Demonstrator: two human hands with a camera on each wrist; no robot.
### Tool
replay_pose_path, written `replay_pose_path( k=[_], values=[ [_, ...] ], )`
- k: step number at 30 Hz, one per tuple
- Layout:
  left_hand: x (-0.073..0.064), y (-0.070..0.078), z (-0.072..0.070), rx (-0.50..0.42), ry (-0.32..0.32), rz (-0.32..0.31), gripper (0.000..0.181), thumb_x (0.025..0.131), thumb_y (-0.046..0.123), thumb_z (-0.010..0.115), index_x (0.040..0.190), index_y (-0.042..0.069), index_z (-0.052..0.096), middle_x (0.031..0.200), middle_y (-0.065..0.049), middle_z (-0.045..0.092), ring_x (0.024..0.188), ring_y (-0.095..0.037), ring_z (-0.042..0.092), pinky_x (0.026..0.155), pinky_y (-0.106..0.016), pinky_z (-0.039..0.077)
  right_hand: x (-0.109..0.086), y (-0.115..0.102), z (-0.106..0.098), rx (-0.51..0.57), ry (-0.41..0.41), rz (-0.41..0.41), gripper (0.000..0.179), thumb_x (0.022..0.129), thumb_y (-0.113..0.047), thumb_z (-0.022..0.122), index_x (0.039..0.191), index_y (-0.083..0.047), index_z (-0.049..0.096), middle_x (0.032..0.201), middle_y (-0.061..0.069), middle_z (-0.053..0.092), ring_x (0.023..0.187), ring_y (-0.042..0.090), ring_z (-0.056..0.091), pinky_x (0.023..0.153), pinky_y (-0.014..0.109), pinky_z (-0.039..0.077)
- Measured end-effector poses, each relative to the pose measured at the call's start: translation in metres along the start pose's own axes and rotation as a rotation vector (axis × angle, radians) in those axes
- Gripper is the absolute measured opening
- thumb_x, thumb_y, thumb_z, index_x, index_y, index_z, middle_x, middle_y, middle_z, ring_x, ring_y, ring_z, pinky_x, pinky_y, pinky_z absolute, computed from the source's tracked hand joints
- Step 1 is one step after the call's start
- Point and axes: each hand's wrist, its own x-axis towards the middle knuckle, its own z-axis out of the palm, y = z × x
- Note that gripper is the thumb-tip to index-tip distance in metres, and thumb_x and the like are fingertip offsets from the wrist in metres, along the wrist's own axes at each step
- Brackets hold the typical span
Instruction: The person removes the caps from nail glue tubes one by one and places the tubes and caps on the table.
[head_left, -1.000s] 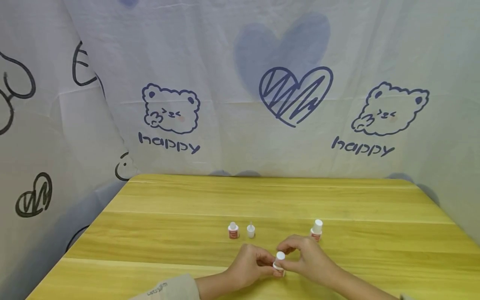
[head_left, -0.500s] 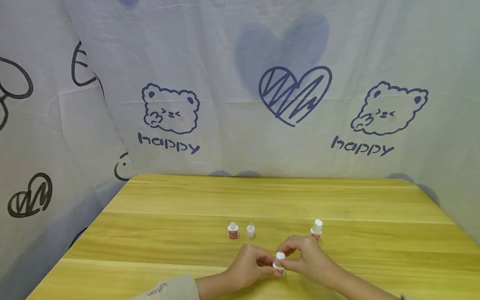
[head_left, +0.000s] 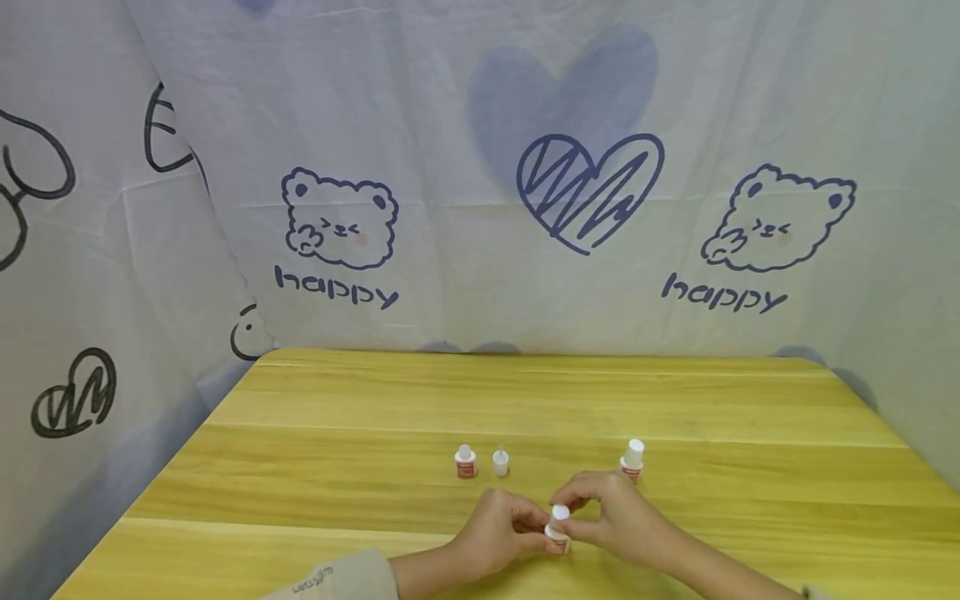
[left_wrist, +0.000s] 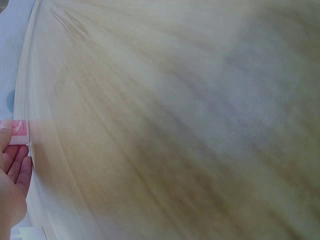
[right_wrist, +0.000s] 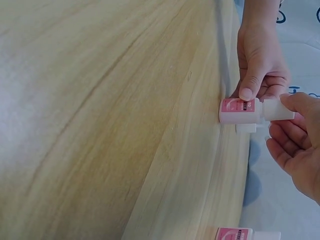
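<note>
A small bottle [head_left: 557, 546] with a pink-red label stands on the table at the front, between both hands. My left hand [head_left: 495, 533] holds its body between thumb and fingers. With thumb and fingertips, my right hand [head_left: 618, 521] pinches the white cap [head_left: 560, 512] on top. Seen from the right wrist, the labelled bottle [right_wrist: 239, 111] lies sideways in the picture, and a short neck shows below the cap [right_wrist: 278, 110]. The left wrist view catches only part of the left hand [left_wrist: 14, 175] and the bottle's label [left_wrist: 20, 130] at its edge.
Farther back stands an uncapped bottle [head_left: 466, 463] with a pale nozzle, and beside it a small white cap [head_left: 501, 463] with a thin stem pointing up. A capped bottle [head_left: 633, 461] stands behind the right hand. Printed cloth [head_left: 465, 308] hangs behind the wooden table [head_left: 337, 400].
Both hands stay on the bottle and its cap, with hardly any movement. At the left, the hanging cloth sways slightly.
</note>
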Motion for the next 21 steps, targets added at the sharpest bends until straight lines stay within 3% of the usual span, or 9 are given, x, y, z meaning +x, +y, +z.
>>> replay_pose_path(
  k=[10, 15, 21],
  values=[
    [-0.001, 0.0035, -0.0035, -0.035, -0.012, 0.006, 0.017, 0.076, 0.011, 0.074, 0.088, 0.0, 0.073, 0.084, -0.011, 0.073, 0.072, -0.006, 0.069, 0.064, -0.013, 0.052, 0.0019, -0.0006, -0.0025, 0.016, -0.023, -0.007, 0.012, 0.08, -0.007, 0.071, 0.091, -0.002, 0.07, 0.087, 0.009, 0.071, 0.079, 0.01, 0.065, 0.072, 0.025, 0.055],
    [-0.001, 0.0021, -0.0033, -0.016, -0.01, 0.026, 0.017, 0.076, 0.011, 0.074, 0.088, -0.001, 0.073, 0.083, -0.011, 0.073, 0.07, 0.003, 0.066, 0.064, -0.014, 0.053, 0.0011, -0.0017, -0.0011, 0.031, 0.004, 0.057, 0.017, 0.079, -0.015, 0.074, 0.09, -0.003, 0.069, 0.086, 0.008, 0.071, 0.079, 0.004, 0.063, 0.072, 0.023, 0.053],
    [-0.0012, 0.002, -0.003, -0.019, -0.012, 0.022, 0.019, 0.076, 0.014, 0.074, 0.088, 0.0, 0.073, 0.084, -0.011, 0.073, 0.071, 0.002, 0.067, 0.063, -0.014, 0.053, 0.002, -0.0034, -0.0025, 0.032, 0.016, 0.114, 0.019, 0.077, -0.021, 0.075, 0.086, -0.005, 0.07, 0.083, 0.004, 0.071, 0.076, 0.001, 0.063, 0.07, 0.024, 0.054]
  ],
)
